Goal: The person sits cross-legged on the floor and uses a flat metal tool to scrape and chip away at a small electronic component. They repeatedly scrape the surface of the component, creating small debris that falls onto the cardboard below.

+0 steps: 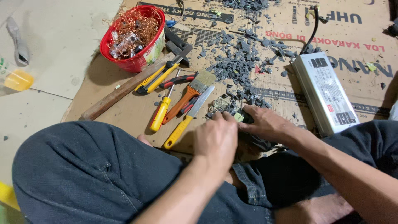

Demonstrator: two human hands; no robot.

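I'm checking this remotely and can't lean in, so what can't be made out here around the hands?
- Head view: the small part between the left hand and right hand is mostly covered by fingers; only a yellowish corner shows.
- Contents of the red basket beyond copper wire: too small and tangled.
- The cable from the silver metal box runs off the top edge.
- The wooden handle's head lies under the tools.

Bare cardboard point(124, 112) lies open between the wooden handle point(120, 92) and the knee point(83, 166). Ahead of the left hand point(215, 139), the screwdriver point(161, 113), brush point(191, 94) and scraper point(186, 118) lie close together. Grey rubble point(238, 62) covers the middle beyond the right hand point(265, 122). The metal box point(325, 91) blocks the right side; the red bowl point(134, 62) stands far left.
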